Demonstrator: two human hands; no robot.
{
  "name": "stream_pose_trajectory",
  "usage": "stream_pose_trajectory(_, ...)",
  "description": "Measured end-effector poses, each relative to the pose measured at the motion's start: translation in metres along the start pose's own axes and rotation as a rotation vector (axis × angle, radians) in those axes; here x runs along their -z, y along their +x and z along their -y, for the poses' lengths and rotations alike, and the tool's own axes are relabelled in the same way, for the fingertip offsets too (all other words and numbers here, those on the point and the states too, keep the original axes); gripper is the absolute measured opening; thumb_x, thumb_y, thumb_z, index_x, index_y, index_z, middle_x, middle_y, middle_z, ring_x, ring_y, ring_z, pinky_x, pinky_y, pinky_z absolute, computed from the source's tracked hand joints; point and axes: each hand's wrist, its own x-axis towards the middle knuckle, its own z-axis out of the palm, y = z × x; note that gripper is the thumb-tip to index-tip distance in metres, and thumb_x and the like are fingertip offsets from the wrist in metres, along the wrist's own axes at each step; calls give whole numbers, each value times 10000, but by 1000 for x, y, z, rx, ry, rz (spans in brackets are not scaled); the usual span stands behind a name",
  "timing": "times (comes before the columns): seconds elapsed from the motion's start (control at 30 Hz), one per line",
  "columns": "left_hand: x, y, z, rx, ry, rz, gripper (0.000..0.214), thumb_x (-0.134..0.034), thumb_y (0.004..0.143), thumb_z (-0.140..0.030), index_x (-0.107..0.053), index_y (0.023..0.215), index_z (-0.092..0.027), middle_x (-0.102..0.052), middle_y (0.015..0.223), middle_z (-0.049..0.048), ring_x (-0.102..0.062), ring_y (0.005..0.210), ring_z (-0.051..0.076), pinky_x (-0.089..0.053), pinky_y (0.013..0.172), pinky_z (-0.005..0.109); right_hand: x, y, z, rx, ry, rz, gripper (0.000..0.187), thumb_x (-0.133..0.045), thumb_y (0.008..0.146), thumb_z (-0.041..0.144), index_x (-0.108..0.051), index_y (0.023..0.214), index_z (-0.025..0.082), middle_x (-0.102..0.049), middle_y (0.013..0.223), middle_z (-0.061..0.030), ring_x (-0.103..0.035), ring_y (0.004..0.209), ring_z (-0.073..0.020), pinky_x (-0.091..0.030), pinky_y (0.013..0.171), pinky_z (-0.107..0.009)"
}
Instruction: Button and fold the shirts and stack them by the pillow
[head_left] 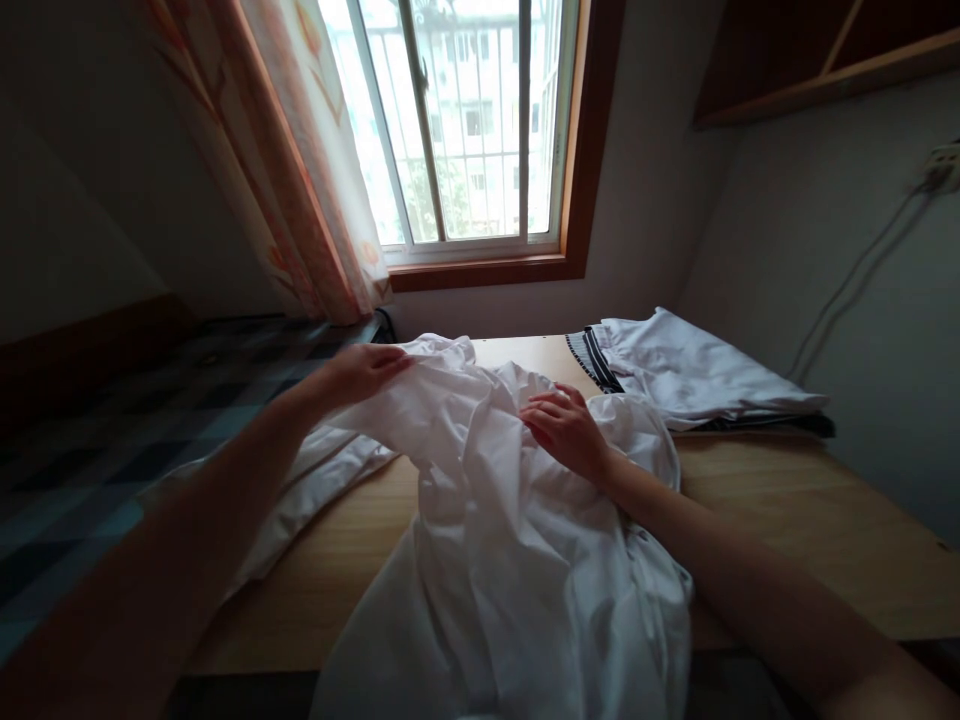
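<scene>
White garment (495,500), one (rumpled), across wooden desk (787,510); left hand (367,370), fingers pinched on its cloth; right hand (566,430), fingers touching folds, grip cannot be told.

A table (795,500) with a pale, grained wooden top carries the clothes. A rumpled white garment (510,510) lies in loose folds across its middle and hangs over the near edge. A long white sleeve-like part (322,495) stretches over the left side of the top toward a dark checked cover (82,470) beside the table. On the far right lies a folded white piece (697,365) with a black-and-white striped band (595,360), above a dark layer (806,426) of cloth.
</scene>
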Motion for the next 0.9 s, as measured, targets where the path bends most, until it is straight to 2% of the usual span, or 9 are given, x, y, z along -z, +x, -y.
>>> stream_pose_trajectory(0.13,10,-5,17,129,486,68,417,-448,919,-492,-734,981,-195,-733,960,100,-648,919,273,-450,799,311,-5,-2,1,146,128,186,240,-538,972,227,-731,1103,286,-734,1177,-7,-614,1144,-178,-302,1117,-404)
stream_pose_trajectory(0.23,3,-16,23,187,722,91,339,-492,906,-359,-736,873,-126,-706,1044,198,-615,1038,347,-439,880,415,-8,-2,1,205,189,258,256,-530,970,218,-741,1108,265,-742,1148,-18,-648,1067,-159,-418,1000,-322)
stream_pose_trajectory(0.3,-9,-20,21,143,791,17,313,-481,895,-275,-735,869,-92,-673,1102,252,-576,1106,391,-425,904,473,-9,-2,0,224,195,255,255,-541,958,206,-746,1100,258,-747,1136,-25,-661,1038,-158,-443,959,-306)
stream_pose_trajectory(0.4,-33,-18,7,23,778,-96,394,-407,931,-300,-732,966,-79,-649,1140,268,-573,1105,384,-435,893,469,-10,-2,-1,249,191,235,252,-558,939,180,-749,1084,258,-753,1117,-29,-673,1005,-164,-455,934,-309)
stream_pose_trajectory(0.53,-65,-8,-18,28,672,35,610,-275,986,-512,-738,889,-127,-715,1009,188,-640,995,318,-467,829,375,-9,-1,-1,265,187,229,216,-567,936,181,-755,1027,239,-759,1065,-41,-677,965,-182,-461,916,-326)
stream_pose_trajectory(0.6,-75,-4,-28,48,603,114,599,-324,961,-578,-733,847,-156,-736,951,153,-666,931,299,-467,770,339,-6,-1,-1,236,162,213,198,-566,944,199,-755,990,236,-761,1035,-44,-674,967,-192,-450,932,-344)
stream_pose_trajectory(0.7,-78,-4,-41,29,544,120,390,-498,891,-500,-721,868,-181,-746,948,119,-681,906,280,-449,717,305,-3,-1,0,168,107,194,192,-565,949,221,-755,974,231,-761,1018,-49,-671,959,-204,-439,934,-364)
stream_pose_trajectory(0.8,-72,-5,-54,22,516,41,233,-543,836,-357,-708,877,-198,-741,918,91,-682,883,264,-430,681,294,-3,-1,1,138,99,203,268,-574,936,206,-712,1164,234,-737,1148,-55,-657,1033,-212,-427,957,-373)
stream_pose_trajectory(0.9,-60,-3,-65,-33,459,-70,194,-562,795,-315,-695,870,-195,-727,908,77,-669,849,250,-424,665,292,-8,-4,2,142,112,228,363,-546,953,212,-642,1300,252,-669,1311,-55,-595,1190,-225,-379,1039,-406)
